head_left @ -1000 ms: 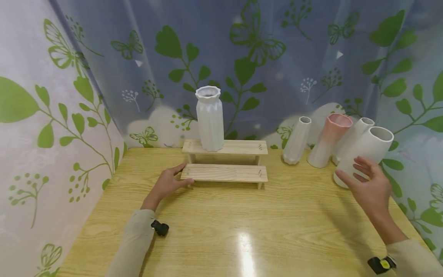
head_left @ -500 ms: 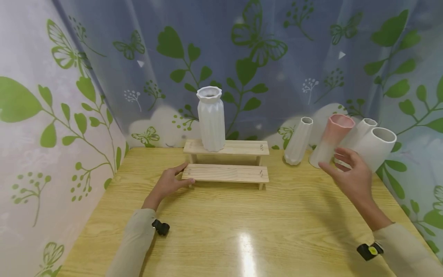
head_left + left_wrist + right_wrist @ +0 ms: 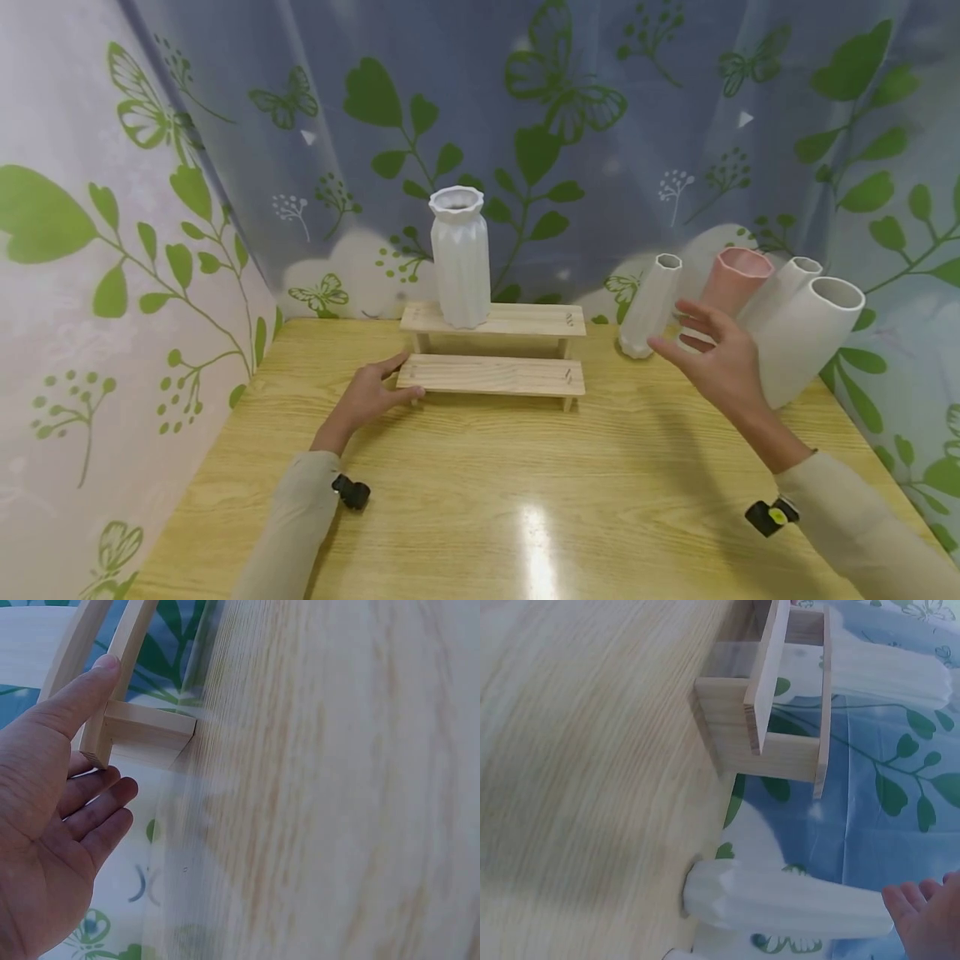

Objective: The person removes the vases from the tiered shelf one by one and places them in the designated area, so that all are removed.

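My left hand (image 3: 367,393) holds the left end of the lower tier of a two-step wooden stand (image 3: 491,375), thumb at its front edge and fingers behind. A tall white ribbed vase (image 3: 461,271) with a scalloped rim stands upright on the upper tier, left of its middle. Over on the right, my right hand (image 3: 716,358) is raised with fingers spread and nothing in its grasp. Its fingertips come close to a slim white vase (image 3: 651,308). Behind that hand, a pink-and-white vase (image 3: 733,285) is partly hidden. The right wrist view shows only the hand's fingers (image 3: 907,900) beside the slim vase.
A large smooth white vase (image 3: 806,342) stands at the far right, with another white vase (image 3: 776,292) partly hidden behind it. A patterned curtain (image 3: 585,183) hangs along the back of the wood-grain table (image 3: 450,492). Curtains also close in both sides.
My right hand has moved left from in front of the large white vase, past the pink one, toward the slim white vase. My left hand stays on the stand.
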Tool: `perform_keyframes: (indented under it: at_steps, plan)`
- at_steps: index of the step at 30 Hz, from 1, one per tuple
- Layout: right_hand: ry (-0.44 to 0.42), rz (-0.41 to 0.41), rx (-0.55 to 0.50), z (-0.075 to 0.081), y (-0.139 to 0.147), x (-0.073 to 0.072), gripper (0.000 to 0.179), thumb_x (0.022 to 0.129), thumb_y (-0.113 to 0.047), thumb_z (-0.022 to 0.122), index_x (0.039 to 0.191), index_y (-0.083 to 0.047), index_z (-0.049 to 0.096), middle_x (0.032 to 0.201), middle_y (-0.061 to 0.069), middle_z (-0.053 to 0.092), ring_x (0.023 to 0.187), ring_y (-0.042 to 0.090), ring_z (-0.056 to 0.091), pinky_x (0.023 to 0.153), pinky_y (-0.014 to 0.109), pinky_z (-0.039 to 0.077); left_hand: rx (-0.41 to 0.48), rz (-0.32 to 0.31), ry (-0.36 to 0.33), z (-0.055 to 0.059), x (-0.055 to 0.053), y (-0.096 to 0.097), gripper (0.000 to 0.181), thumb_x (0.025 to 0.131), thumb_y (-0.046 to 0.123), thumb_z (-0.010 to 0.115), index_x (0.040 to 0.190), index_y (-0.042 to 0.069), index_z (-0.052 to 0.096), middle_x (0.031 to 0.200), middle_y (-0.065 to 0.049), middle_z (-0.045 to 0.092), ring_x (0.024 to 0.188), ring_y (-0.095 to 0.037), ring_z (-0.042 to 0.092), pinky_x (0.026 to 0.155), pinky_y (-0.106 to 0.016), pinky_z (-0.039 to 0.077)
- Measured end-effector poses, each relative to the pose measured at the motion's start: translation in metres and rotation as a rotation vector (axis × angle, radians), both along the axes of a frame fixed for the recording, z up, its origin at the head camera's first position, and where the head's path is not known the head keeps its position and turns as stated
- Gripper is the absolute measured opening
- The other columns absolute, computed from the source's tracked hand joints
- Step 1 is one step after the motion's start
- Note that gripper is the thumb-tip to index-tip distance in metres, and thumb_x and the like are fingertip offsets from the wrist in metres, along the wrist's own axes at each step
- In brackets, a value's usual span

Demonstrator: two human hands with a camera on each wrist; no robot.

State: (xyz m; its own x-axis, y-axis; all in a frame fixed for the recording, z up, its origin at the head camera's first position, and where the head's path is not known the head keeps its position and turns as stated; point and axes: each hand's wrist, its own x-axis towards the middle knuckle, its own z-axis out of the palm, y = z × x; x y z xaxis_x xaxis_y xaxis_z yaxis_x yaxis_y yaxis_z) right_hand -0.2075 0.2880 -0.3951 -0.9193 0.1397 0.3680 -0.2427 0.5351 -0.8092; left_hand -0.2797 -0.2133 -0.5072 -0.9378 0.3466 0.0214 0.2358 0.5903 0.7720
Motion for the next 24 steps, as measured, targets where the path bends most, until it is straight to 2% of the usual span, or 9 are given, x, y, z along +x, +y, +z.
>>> perform_keyframes:
  at_steps: [4, 7, 11, 19, 24]
  plan:
    - [0.008, 0.041, 0.011, 0.008, -0.015, -0.007, 0.066, 0.087, -0.026, 0.085, 0.143, -0.005, 0.057, 0.142, 0.013, 0.060, 0.126, 0.028, 0.061, 0.092, 0.013, 0.051, 0.012, 0.004, 0.006, 0.000, 0.000, 0.000, 0.094, 0.087, 0.054, 0.078, 0.160, 0.012, 0.037, 0.162, -0.014, 0.036, 0.144, -0.044, 0.039, 0.109, -0.058, 0.043]
    - [0.012, 0.074, 0.024, 0.013, -0.026, -0.012, 0.068, 0.087, -0.027, 0.085, 0.145, -0.007, 0.056, 0.144, 0.012, 0.059, 0.127, 0.032, 0.060, 0.098, 0.029, 0.054, 0.015, 0.001, 0.015, -0.001, 0.001, -0.001, 0.094, 0.087, 0.054, 0.078, 0.160, 0.011, 0.037, 0.162, -0.015, 0.036, 0.144, -0.045, 0.040, 0.109, -0.058, 0.043]
    - [0.020, 0.130, 0.033, 0.019, -0.044, -0.019, 0.070, 0.088, -0.029, 0.084, 0.148, -0.011, 0.054, 0.146, 0.010, 0.057, 0.129, 0.032, 0.058, 0.101, 0.047, 0.052, 0.020, 0.008, 0.018, -0.001, 0.001, -0.002, 0.093, 0.087, 0.054, 0.078, 0.160, 0.012, 0.038, 0.162, -0.014, 0.037, 0.144, -0.044, 0.040, 0.108, -0.058, 0.043]
    - [0.023, 0.201, -0.001, 0.024, -0.075, -0.035, 0.070, 0.086, -0.031, 0.086, 0.146, -0.012, 0.055, 0.146, 0.009, 0.056, 0.130, 0.028, 0.058, 0.103, 0.047, 0.051, 0.027, -0.005, 0.012, 0.000, 0.002, -0.002, 0.091, 0.088, 0.051, 0.078, 0.160, 0.011, 0.037, 0.162, -0.013, 0.037, 0.145, -0.043, 0.039, 0.110, -0.057, 0.042]
    - [0.025, 0.249, -0.028, 0.023, -0.089, -0.043, 0.072, 0.086, -0.030, 0.085, 0.147, -0.010, 0.053, 0.148, 0.011, 0.054, 0.133, 0.031, 0.055, 0.105, 0.047, 0.050, 0.024, -0.008, 0.015, -0.002, 0.001, -0.001, 0.093, 0.087, 0.054, 0.077, 0.160, 0.012, 0.037, 0.162, -0.013, 0.037, 0.145, -0.044, 0.039, 0.110, -0.057, 0.043]
